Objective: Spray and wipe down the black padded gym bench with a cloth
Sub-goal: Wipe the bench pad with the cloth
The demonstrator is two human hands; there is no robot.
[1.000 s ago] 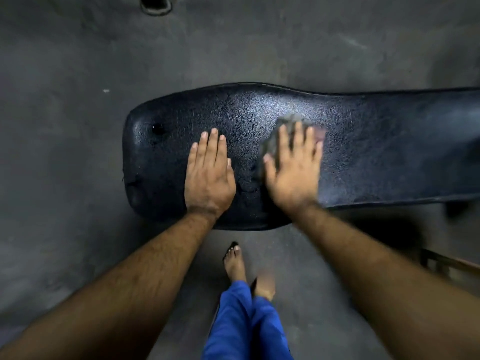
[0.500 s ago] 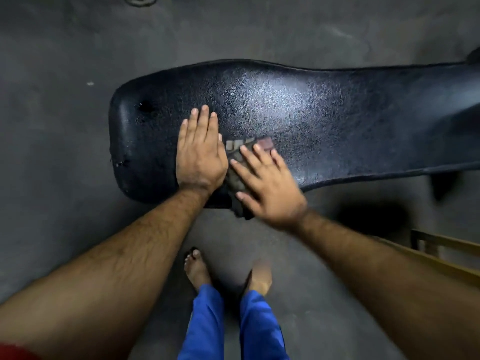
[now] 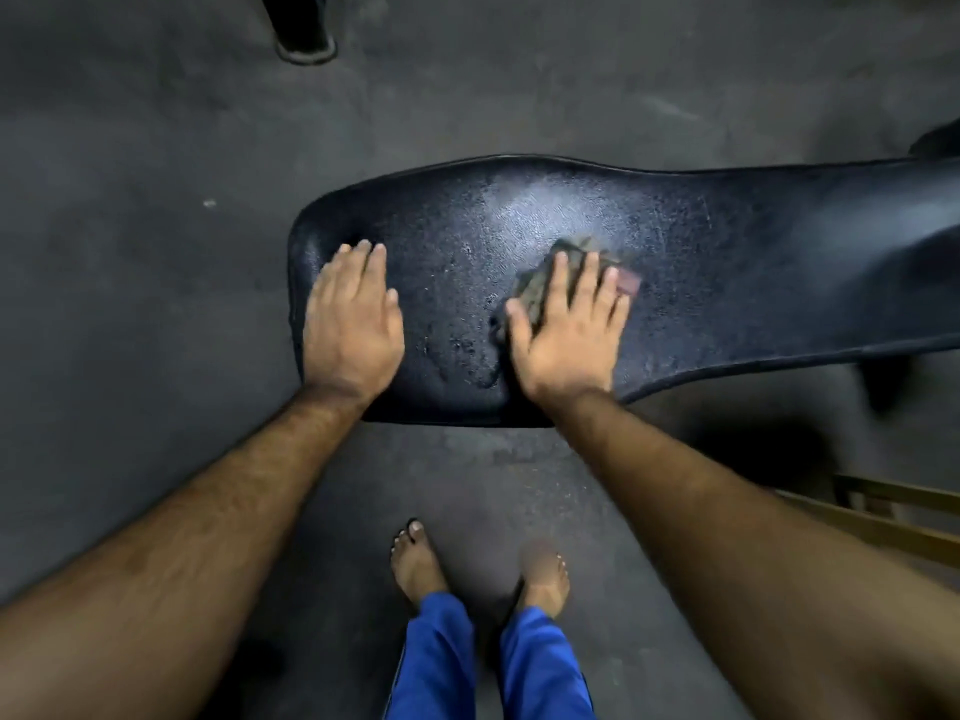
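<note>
Black padded bench (image 3: 727, 283) taken as landmark; it runs from its rounded end at frame left out past the right edge. Left hand (image 3: 353, 319) lies flat near the rounded end, fingers straight and together, holding nothing, apparently bracing. Right hand (image 3: 566, 324) sits further along toward the bench middle, fingers spread and straight, pressing a greyish cloth (image 3: 540, 283) against the padding; the cloth shows beyond the fingertips and beside the thumb. Surface between the hands and beyond the cloth looks wet or glossy (sheen and beaded patches).

Risks, as judged: the cloth is pinned only by a flat palm, so a fast stroke could leave it bunched or sliding out from under the fingers. The damp vinyl may let the bracing hand slip toward the near edge. Bare feet (image 3: 415, 563) stand on the concrete floor (image 3: 130, 304) below the near edge; drips there could make footing slick.

Containers: none visible; no spray bottle in view.
</note>
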